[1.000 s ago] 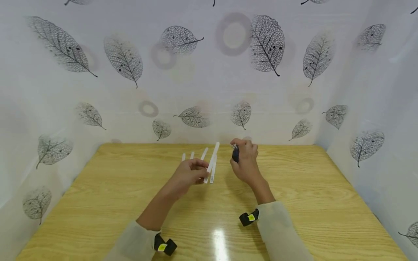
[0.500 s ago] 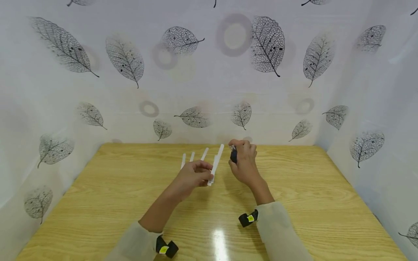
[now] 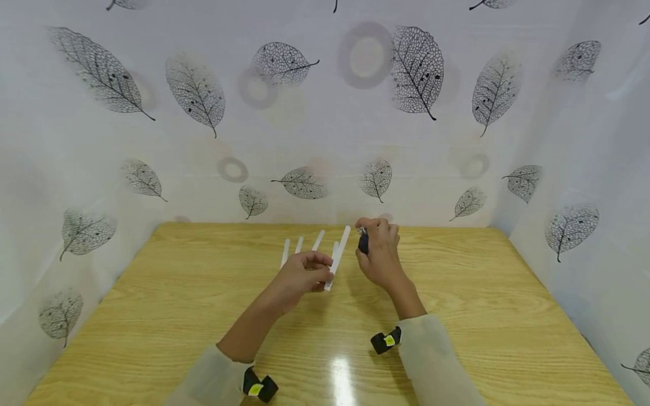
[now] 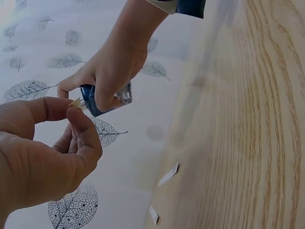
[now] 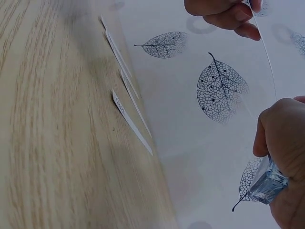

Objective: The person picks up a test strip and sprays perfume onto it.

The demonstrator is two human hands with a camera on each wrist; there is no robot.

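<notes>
My left hand (image 3: 307, 273) pinches a white paper test strip (image 3: 342, 245) near its lower end, between thumb and forefinger. The strip slants up and to the right, its far end close to the perfume bottle (image 3: 363, 243). That small dark-blue glass bottle is gripped in my right hand (image 3: 383, 254), with the forefinger bent over its top. In the left wrist view the bottle (image 4: 89, 101) shows a clear glass base and its top faces the strip. Seen from the right wrist, the held strip (image 5: 268, 57) appears edge-on as a thin line; fingers partly hide the bottle (image 5: 268, 185).
Several more white strips lie on the wooden table (image 3: 203, 316), one (image 3: 318, 241) behind the left hand. Small print marks one strip (image 5: 131, 121) in the right wrist view. A pale curtain with leaf prints (image 3: 416, 67) rises behind the table's back edge.
My left hand has moved a little to the right and nearer me with the strip, whose upper end now stands closer to the bottle. The right hand has shifted slightly left, still holding the bottle.
</notes>
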